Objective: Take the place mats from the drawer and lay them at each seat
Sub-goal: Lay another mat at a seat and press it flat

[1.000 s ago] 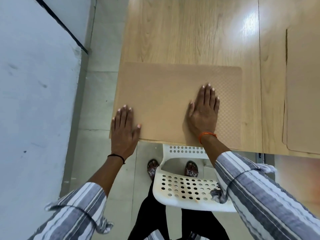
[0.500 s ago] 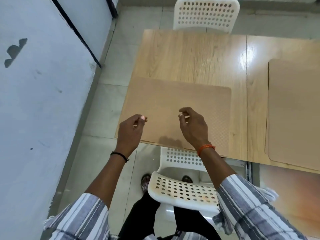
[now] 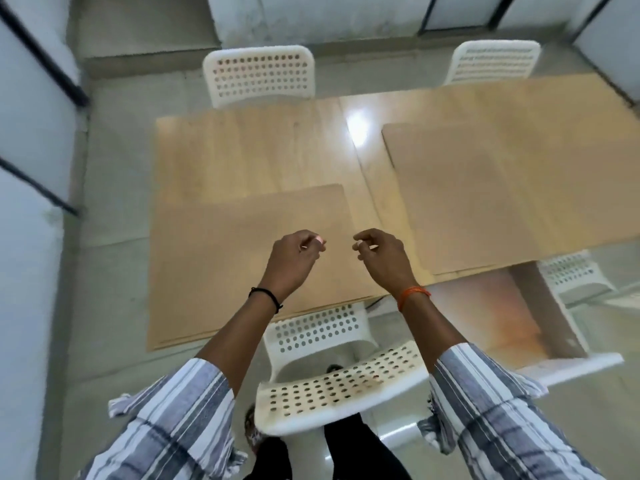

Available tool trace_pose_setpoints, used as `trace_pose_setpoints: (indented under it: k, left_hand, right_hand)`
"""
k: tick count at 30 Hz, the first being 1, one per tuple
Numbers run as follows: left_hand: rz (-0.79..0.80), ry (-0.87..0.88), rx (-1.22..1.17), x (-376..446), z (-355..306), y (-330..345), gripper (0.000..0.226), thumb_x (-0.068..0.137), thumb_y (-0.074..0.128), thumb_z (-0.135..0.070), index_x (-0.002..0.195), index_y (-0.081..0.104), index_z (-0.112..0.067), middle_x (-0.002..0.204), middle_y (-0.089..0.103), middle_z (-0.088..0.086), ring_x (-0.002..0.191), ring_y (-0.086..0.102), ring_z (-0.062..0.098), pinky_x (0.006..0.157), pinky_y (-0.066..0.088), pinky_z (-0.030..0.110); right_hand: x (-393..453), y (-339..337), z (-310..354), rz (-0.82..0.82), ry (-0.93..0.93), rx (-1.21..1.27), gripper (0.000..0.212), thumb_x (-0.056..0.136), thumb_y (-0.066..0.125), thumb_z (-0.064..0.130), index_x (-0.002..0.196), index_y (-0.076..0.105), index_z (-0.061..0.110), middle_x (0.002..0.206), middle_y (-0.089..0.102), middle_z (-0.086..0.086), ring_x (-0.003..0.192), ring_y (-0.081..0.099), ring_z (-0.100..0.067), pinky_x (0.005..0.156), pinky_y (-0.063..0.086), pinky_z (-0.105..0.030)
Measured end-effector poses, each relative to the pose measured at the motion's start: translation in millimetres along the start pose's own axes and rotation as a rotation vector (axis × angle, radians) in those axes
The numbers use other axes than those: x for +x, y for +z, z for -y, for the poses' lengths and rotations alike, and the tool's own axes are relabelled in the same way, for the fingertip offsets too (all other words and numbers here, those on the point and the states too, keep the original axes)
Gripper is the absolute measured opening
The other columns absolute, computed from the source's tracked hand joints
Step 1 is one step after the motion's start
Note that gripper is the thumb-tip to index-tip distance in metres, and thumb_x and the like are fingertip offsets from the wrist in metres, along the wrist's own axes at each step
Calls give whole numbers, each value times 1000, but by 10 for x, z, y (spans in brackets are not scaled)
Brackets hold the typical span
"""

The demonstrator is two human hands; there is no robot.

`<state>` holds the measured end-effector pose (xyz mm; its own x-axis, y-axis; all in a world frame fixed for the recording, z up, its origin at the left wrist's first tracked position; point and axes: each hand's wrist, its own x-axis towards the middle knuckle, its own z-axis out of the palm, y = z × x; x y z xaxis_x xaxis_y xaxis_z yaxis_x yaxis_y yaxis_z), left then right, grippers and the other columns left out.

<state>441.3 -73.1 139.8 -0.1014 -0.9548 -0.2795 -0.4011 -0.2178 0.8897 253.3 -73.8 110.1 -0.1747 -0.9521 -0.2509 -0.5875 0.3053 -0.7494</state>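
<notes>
Head view shows your left hand [image 3: 294, 259] and right hand [image 3: 382, 258] raised with fingers loosely curled, holding nothing, above the near place mat [image 3: 221, 251] on the table [image 3: 242, 150]; farther right lies a second mat [image 3: 502, 192], with white chairs [image 3: 259, 76] beyond.

No text, label, brand, number or sign can be read anywhere in the head view — the frame is motion-blurred, and every surface in it shows plain, with no legible marking
</notes>
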Motion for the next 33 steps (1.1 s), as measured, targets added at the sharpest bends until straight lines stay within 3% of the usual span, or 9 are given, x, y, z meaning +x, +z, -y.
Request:
trace_pose_setpoints:
  k: [5,9,15,18,21,23,26,28,33]
  left_hand:
    - [151,-28,-16,465,-334,693,26,100,50,-26,105,71,-12,101,74,1,88,71,13,71,47,21]
    - [183,-87,-7,942,-562,1293,24,97,53,-26,112,67,-13,110,70,2,98,68,17,86,52,32]
    - [79,-308,-169,1649,-738,1815,40,97,50,-30,134,52,-15,128,57,1,116,56,19,104,47,43]
    - [55,-415,-313,1938,-798,1941,15,99,43,-25,98,56,-17,87,53,1,73,51,15,77,48,31]
    - [22,-467,-406,2165,-856,2010,25,98,39,-27,74,39,-22,68,36,-3,58,32,13,58,32,27]
    - [18,-469,-437,2309,-906,2055,24,100,39,-32,78,43,-22,72,38,-4,62,36,12,63,34,28]
    - [0,-453,-491,2466,-950,2122,28,103,36,-36,115,54,-19,106,54,-3,97,52,13,83,42,32]
    - [-18,-458,-540,2520,-997,2169,39,104,33,-38,132,50,-16,122,54,-4,110,53,13,84,45,30]
    - [-142,-555,-663,2651,-1032,2190,28,103,37,-37,114,48,-14,104,61,2,89,57,18,88,47,35]
  right_hand:
    - [279,-807,-551,-140,87,-19,20,90,55,23,104,69,24,103,72,5,87,68,-15,84,54,-37]
    - [644,-1401,-1032,-205,134,-40,27,91,57,17,116,66,16,118,66,-2,100,64,-20,89,49,-32]
    - [1145,-1889,-1529,-199,251,-114,46,93,56,19,138,48,11,144,40,-13,133,39,-30,108,36,-41]
    - [1338,-2026,-1723,-195,323,-190,59,91,58,21,145,37,9,152,30,-12,139,29,-32,109,34,-46]
    - [1480,-2084,-1866,-135,401,-309,84,87,66,33,153,20,10,162,13,-11,146,17,-33,114,29,-48]
    - [1571,-2124,-1924,-77,428,-377,103,81,73,44,156,9,13,164,2,-10,150,8,-31,117,25,-49]
    - [1681,-2194,-1968,-36,444,-414,120,72,80,51,157,1,16,165,-4,-8,151,3,-30,118,22,-50]
    - [1732,-2233,-1996,-22,442,-433,126,68,82,53,157,0,16,165,-4,-8,151,3,-30,118,21,-51]
    - [1779,-2261,-2013,-10,446,-467,133,62,85,55,156,0,15,164,-3,-7,150,5,-32,116,25,-54]
